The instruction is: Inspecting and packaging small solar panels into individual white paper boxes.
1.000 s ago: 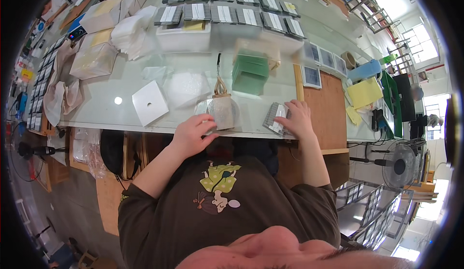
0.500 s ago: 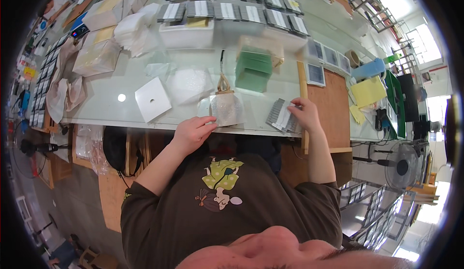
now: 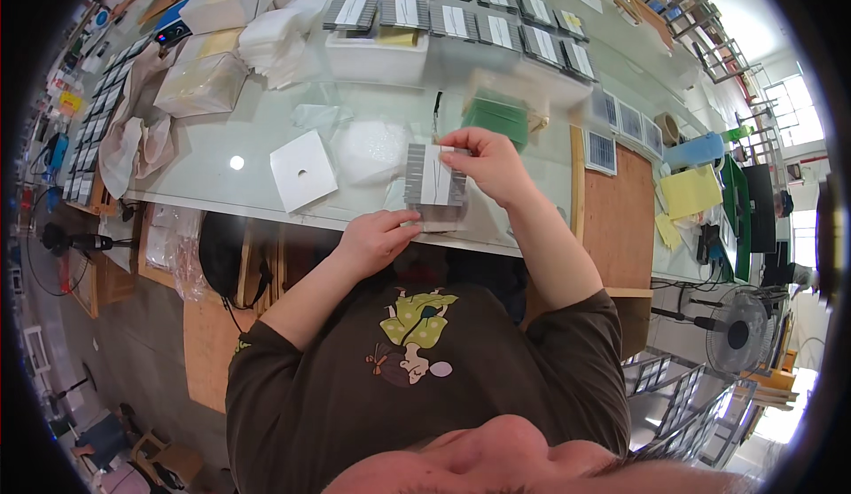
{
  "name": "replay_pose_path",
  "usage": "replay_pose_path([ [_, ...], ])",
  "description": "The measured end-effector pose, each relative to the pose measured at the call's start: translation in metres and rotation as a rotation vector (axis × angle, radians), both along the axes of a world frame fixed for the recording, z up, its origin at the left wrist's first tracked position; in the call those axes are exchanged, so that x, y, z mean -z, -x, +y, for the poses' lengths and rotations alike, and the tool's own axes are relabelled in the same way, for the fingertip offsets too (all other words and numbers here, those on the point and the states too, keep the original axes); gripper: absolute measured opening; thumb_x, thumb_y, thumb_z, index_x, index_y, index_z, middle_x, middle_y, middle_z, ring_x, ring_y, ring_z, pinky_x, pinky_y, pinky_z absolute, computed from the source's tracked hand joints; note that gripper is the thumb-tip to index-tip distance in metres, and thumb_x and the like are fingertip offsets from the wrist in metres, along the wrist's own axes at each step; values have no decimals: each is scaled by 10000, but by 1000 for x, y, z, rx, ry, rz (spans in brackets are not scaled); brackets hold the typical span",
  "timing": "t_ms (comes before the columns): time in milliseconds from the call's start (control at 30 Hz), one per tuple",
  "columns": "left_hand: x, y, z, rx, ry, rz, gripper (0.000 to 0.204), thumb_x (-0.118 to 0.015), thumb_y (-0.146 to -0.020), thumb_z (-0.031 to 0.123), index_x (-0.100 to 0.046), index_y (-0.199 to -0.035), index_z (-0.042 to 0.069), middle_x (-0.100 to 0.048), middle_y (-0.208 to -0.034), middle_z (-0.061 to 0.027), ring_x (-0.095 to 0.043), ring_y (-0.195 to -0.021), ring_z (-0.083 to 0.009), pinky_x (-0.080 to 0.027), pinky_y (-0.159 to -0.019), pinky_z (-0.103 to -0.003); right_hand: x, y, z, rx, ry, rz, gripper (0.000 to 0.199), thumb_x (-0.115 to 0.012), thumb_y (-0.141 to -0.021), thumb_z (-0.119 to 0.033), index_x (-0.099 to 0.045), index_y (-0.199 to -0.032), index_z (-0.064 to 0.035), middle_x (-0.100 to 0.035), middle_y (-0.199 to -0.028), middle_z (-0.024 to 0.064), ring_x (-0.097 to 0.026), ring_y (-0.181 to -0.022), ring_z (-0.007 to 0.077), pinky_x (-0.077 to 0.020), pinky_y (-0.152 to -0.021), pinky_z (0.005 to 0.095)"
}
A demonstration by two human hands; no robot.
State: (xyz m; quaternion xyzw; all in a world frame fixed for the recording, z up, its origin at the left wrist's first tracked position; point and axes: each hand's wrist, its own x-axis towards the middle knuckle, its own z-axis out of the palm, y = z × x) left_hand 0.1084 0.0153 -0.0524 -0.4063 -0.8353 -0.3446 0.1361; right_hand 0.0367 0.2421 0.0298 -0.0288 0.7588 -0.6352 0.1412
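Note:
My right hand pinches the far edge of a grey striped panel with a white band and a thin dark line down its middle. The panel lies over a silvery square pad, of which only the near part shows. My left hand has its fingertips drawn together at the panel's near left corner; whether they grip it is hidden. Left of the panel rest a white bubbly sheet and a white square block with a small hole. A green stack of plates stands beyond my right hand.
Rows of similar striped panels lie at the back, some on a white foam box. Wrapped boxes stand at the back left. To the right are a wooden board, small solar panels and yellow paper.
My right hand has carried the striped panel from the table's right front leftward onto the silvery pad. My left hand stays near the pad's corner. The whole view has shifted slightly.

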Motion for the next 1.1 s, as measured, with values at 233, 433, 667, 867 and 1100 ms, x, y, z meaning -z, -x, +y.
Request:
replay_pose_path([
  [233,2,-3,-1,-17,-29,11,194,-696,-753,81,-656,-936,132,-653,-992,-52,-654,-762,-227,-533,-597,-323,31,-10,10,-67,-114,-123,201,-696,-791,-93,-672,-970,-2,-660,-851,33,-576,-792,92,-477,-728,256],
  [433,2,-2,-1,-17,-75,43,176,-704,-756,90,-641,-921,93,-657,-974,-56,-660,-764,-231,-541,-607,-331,36,-15,11,-75,-231,-22,217,-686,-790,-95,-664,-982,4,-671,-857,51,-591,-800,113,-484,-744,266],
  [667,4,-2,2,-35,-87,49,188,-700,-767,94,-644,-946,95,-657,-967,-56,-660,-764,-233,-542,-607,-331,40,-18,11,-53,-233,-6,216,-687,-789,-96,-663,-983,-4,-677,-871,52,-593,-801,115,-484,-745,269],
  [867,2,-3,1,-23,-32,44,230,-691,-755,74,-662,-980,114,-653,-984,-43,-650,-735,-223,-532,-594,-316,43,-19,10,-50,-256,24,216,-690,-790,-100,-662,-985,-10,-681,-877,58,-599,-797,125,-485,-748,274],
  [1100,4,-4,0,-24,-11,47,256,-685,-743,61,-667,-993,110,-649,-1012,-41,-652,-778,-216,-535,-620,-320,45,-23,21,100,-444,336,198,-642,-814,-86,-650,-1003,-28,-644,-913,89,-598,-877,217,-490,-762,331],
])
